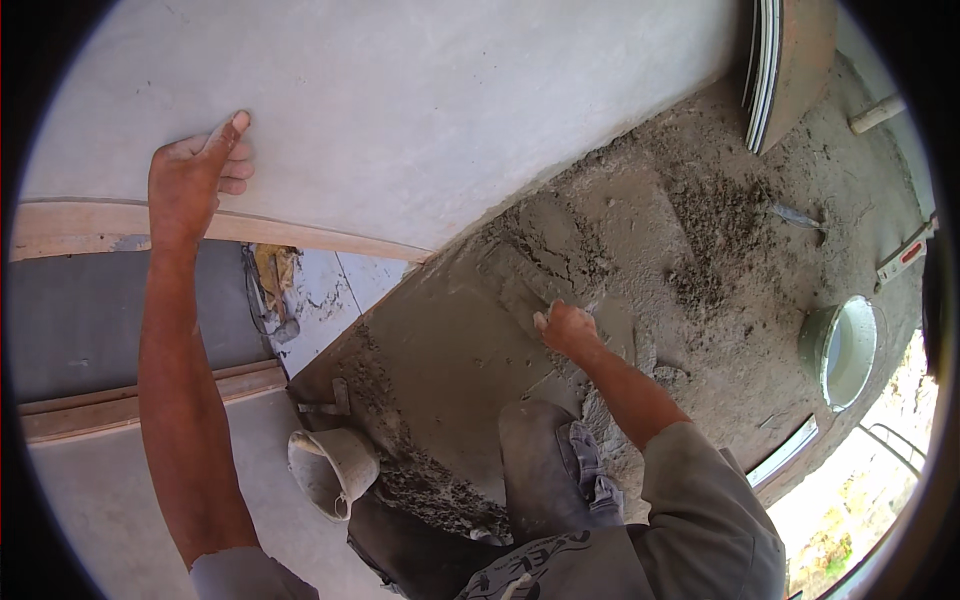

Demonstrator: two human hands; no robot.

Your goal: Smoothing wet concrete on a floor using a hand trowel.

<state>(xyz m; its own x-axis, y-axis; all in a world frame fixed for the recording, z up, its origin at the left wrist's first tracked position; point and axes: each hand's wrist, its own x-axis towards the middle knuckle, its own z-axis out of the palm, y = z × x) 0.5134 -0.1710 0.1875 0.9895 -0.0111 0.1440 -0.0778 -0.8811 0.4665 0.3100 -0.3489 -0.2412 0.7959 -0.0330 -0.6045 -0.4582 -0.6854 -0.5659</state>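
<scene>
My right hand (pixel 568 328) is closed around the handle of a trowel, whose mortar-smeared blade (pixel 510 288) lies against the wet grey mortar (pixel 430 345) on the floor. A smooth patch of mortar spreads to the left of the blade, while rougher, crumbly mortar (pixel 715 240) lies to its right. Against the pale wall (pixel 390 90), just above the wooden door frame (pixel 80 225), rests my left hand (pixel 200 180). Its fingers are curled and the thumb is stretched out, with nothing visible in it. My knee is down near the smooth mortar.
A dirty white bucket (pixel 340 465) stands by my left leg, and a second bucket (pixel 848 352) at the right. Stacked boards (pixel 785 70) lean at the far right. A spirit level (pixel 905 255) and a pale strip (pixel 783 452) lie near the right edge. White tiles (pixel 325 300) border the doorway.
</scene>
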